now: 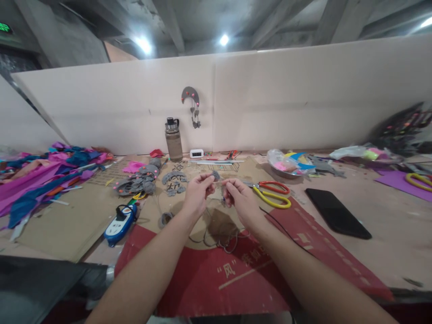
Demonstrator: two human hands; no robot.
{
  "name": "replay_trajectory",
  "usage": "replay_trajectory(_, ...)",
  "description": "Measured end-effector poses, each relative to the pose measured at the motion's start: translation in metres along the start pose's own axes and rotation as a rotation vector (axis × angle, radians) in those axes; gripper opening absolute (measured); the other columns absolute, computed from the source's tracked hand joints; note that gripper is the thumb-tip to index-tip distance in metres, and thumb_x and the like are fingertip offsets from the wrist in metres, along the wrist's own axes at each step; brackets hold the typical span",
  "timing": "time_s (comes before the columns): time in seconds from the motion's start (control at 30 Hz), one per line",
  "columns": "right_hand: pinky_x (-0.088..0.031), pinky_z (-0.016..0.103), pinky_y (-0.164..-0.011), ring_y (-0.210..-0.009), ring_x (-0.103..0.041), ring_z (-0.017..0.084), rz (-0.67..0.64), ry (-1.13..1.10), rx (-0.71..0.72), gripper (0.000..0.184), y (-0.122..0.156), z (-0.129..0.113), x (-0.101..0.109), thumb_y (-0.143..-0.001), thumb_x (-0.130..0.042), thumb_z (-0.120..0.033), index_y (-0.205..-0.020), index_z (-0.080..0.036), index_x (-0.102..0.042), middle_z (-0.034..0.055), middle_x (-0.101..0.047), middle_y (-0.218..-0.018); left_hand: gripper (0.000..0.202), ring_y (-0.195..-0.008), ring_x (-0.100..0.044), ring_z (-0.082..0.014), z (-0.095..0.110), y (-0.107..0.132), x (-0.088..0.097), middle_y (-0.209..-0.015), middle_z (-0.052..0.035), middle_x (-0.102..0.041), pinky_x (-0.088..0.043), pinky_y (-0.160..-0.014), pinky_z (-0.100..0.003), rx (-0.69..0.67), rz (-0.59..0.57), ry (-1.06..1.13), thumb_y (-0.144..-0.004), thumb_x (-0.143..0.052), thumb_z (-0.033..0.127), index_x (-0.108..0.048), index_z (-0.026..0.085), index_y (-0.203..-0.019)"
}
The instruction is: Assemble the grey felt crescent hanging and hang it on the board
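My left hand (198,193) is raised over the table and pinches a small grey felt piece (216,175) between thumb and fingers. My right hand (240,198) is close beside it with fingers pinched on a thin grey cord (222,191) that runs between the two hands. More cord lies in loops (222,240) on the cardboard beneath the hands. Both hands hover above a sheet of brown cardboard (232,168) and a red printed sheet (243,274).
Grey felt cut-outs (140,182) and a water bottle (173,139) lie behind my left hand. Red and yellow scissors (272,193), a black phone (337,213), a bowl of scraps (286,164), a blue power strip (120,222) and piles of coloured felt (43,180) surround the work spot.
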State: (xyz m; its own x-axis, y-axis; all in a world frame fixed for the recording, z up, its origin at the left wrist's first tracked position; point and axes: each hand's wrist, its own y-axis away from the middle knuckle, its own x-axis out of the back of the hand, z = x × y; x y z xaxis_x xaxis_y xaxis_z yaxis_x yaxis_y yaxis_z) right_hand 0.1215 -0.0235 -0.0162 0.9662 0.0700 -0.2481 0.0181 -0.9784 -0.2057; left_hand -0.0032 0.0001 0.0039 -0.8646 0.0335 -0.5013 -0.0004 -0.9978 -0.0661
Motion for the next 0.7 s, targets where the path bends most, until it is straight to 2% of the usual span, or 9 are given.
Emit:
replay_trajectory(0.1, -0.031, 0.021, -0.044, -0.046, -0.041, 0.008, -0.046, 0.153, 0.012, 0.019, 0.000, 0.006, -0.001, -0.081, -0.054, -0.037, -0.087, -0.020, -0.057, -0.0055, -0.051, -0.061, 0.025, -0.048, -0.048, -0.0038, 0.015, -0.005, 0.004, -0.064, 0.0023, -0.061, -0.036, -0.047, -0.018, -0.090, 0.020, -0.023, -0.059, -0.077, 0.023, -0.062, 0.014, -0.078)
replay_trajectory(0.23, -0.035, 0.023, -0.051, -0.053, -0.045, 0.009, -0.172, 0.416, 0.066, 0.014, 0.004, 0.009, -0.003, -0.085, -0.048, -0.029, -0.085, -0.019, -0.058, -0.0033, -0.054, -0.066, 0.026, -0.049, -0.048, -0.0042, 0.051, -0.009, 0.010, -0.065, 0.0016, -0.061, -0.035, -0.045, -0.017, -0.145, 0.003, -0.108, -0.059, -0.077, 0.025, -0.064, 0.014, -0.079)
replay_trajectory(0.33, -0.040, 0.024, -0.061, -0.066, -0.052, 0.012, -0.273, 0.590, 0.149, 0.014, 0.012, 0.001, -0.009, -0.085, -0.046, -0.023, -0.082, -0.018, -0.060, -0.0003, -0.059, -0.073, 0.028, -0.048, -0.048, -0.0045, 0.082, -0.015, 0.020, -0.065, 0.0008, -0.063, -0.035, -0.044, -0.016, -0.163, 0.005, -0.186, -0.056, -0.079, 0.025, -0.064, 0.013, -0.078)
replay_trajectory(0.43, -0.041, 0.026, -0.071, -0.078, -0.055, 0.014, -0.393, 0.753, 0.233, 0.013, 0.020, -0.014, -0.022, -0.085, -0.049, -0.018, -0.083, -0.017, -0.061, 0.0025, -0.062, -0.082, 0.027, -0.048, -0.049, -0.0048, 0.104, -0.026, 0.041, -0.059, 0.0021, -0.059, -0.037, -0.046, -0.017, -0.189, 0.054, -0.272, -0.055, -0.079, 0.023, -0.063, 0.013, -0.074)
replay_trajectory(0.57, -0.042, 0.028, -0.078, -0.084, -0.055, 0.015, -0.556, 0.948, 0.365, 0.015, 0.015, -0.023, -0.049, -0.087, -0.049, -0.018, -0.084, -0.016, -0.064, 0.0057, -0.062, -0.087, 0.027, -0.047, -0.047, -0.0042, 0.109, -0.042, 0.083, -0.057, 0.0020, -0.058, -0.032, -0.043, -0.016, -0.263, 0.191, -0.370, -0.055, -0.077, 0.025, -0.063, 0.011, -0.073)
replay_trajectory(0.7, -0.040, 0.032, -0.090, -0.096, -0.053, 0.018, -0.640, 1.132, 0.506, 0.019, -0.014, -0.001, -0.081, -0.089, -0.047, -0.019, -0.089, -0.013, -0.064, 0.0103, -0.062, -0.097, 0.027, -0.043, -0.042, -0.0033, 0.094, -0.048, 0.121, -0.056, 0.0024, -0.059, -0.028, -0.042, -0.016, -0.272, 0.320, -0.425, -0.054, -0.075, 0.027, -0.065, 0.011, -0.074)
